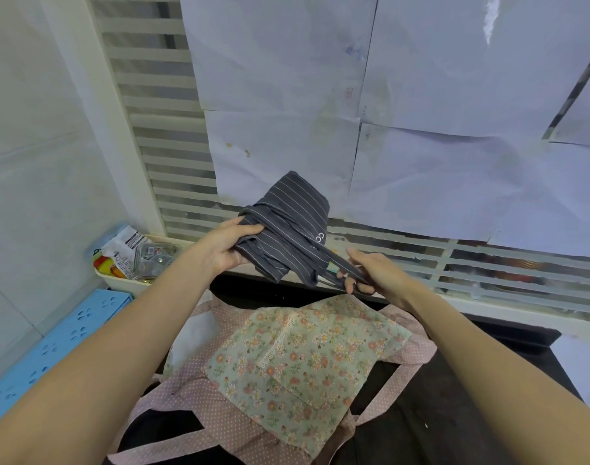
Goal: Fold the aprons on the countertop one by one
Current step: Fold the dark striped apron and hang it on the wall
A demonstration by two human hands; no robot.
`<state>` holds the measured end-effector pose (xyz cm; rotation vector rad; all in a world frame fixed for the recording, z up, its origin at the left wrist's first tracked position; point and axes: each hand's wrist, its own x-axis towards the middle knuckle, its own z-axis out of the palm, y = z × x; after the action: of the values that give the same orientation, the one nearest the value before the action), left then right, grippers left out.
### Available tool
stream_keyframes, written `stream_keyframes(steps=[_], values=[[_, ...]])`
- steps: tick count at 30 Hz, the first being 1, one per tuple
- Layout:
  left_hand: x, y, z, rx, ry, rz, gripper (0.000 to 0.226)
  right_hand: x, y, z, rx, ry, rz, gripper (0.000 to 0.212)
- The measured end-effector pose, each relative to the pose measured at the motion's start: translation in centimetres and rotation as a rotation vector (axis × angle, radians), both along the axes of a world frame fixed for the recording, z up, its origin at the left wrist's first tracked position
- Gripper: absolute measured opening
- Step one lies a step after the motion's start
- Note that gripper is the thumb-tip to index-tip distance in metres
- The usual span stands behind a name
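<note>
While my left hand grips the folded striped apron above the countertop, my right hand pinches its strap, apparently to wrap the bundle shut. Floral apron lies folded on the pink apron, awaiting folding.

striped cloth apron, floral cotton apron

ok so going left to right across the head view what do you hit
blue perforated basket → white tray of packets → left hand → grey striped apron → right hand. The floral apron and pink dotted apron lie below, overlapping these.
</note>
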<state>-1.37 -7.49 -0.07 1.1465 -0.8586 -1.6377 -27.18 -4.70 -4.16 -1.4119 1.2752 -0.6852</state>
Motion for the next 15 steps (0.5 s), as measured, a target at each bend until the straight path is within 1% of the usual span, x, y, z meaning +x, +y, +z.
stream_keyframes(steps=[2, 3, 4, 5, 6, 7, 8, 9, 10, 11, 12, 13, 14, 15], values=[[-0.2, 0.2, 0.0, -0.016, 0.015, -0.014, 0.018, 0.4, -0.5, 0.2, 0.044, 0.226, 0.099, 0.040], [-0.4, 0.4, 0.1, -0.037, 0.005, -0.043, 0.018, 0.5, -0.7, 0.1, 0.052, 0.375, 0.166, 0.035], [-0.5, 0.7, 0.2, -0.069, -0.019, -0.088, 0.018, 0.7, -0.9, -0.1, 0.030, 0.525, 0.223, 0.031], [-0.6, 1.0, 0.5, -0.111, -0.047, -0.147, 0.020, 0.7, -1.4, -0.5, -0.024, 0.653, 0.230, 0.029], [-0.8, 1.3, 0.8, -0.157, -0.063, -0.201, 0.023, 0.6, -1.8, -1.0, -0.097, 0.742, 0.171, 0.028], [-0.9, 1.5, 1.1, -0.197, -0.059, -0.239, 0.026, 0.6, -2.2, -1.3, -0.172, 0.770, 0.047, 0.027], [-1.0, 1.7, 1.3, -0.227, -0.043, -0.256, 0.028, 0.6, -2.2, -1.4, -0.226, 0.703, -0.139, 0.023], [-1.2, 1.8, 1.5, -0.250, -0.020, -0.250, 0.029, 0.7, -2.3, -1.5, -0.245, 0.540, -0.357, 0.020], [-1.4, 2.0, 1.5, -0.264, 0.002, -0.236, 0.030, 1.0, -2.5, -1.5, -0.211, 0.297, -0.561, 0.020], [-1.8, 2.2, 1.6, -0.272, 0.020, -0.231, 0.030, 1.1, -2.7, -1.5, -0.116, 0.002, -0.732, 0.023], [-2.1, 2.4, 1.6, -0.275, 0.034, -0.229, 0.030, 1.4, -2.9, -1.4, 0.000, -0.290, -0.837, 0.026], [-2.6, 2.5, 1.5, -0.278, 0.048, -0.228, 0.030, 1.7, -2.9, -1.1, 0.084, -0.533, -0.886, 0.027], [-2.9, 2.5, 1.4, -0.275, 0.071, -0.211, 0.030, 1.9, -3.1, -0.7, 0.138, -0.736, -0.896, 0.027], [-3.2, 2.3, 1.3, -0.265, 0.106, -0.175, 0.029, 2.1, -3.2, -0.2, 0.161, -0.907, -0.851, 0.024]])
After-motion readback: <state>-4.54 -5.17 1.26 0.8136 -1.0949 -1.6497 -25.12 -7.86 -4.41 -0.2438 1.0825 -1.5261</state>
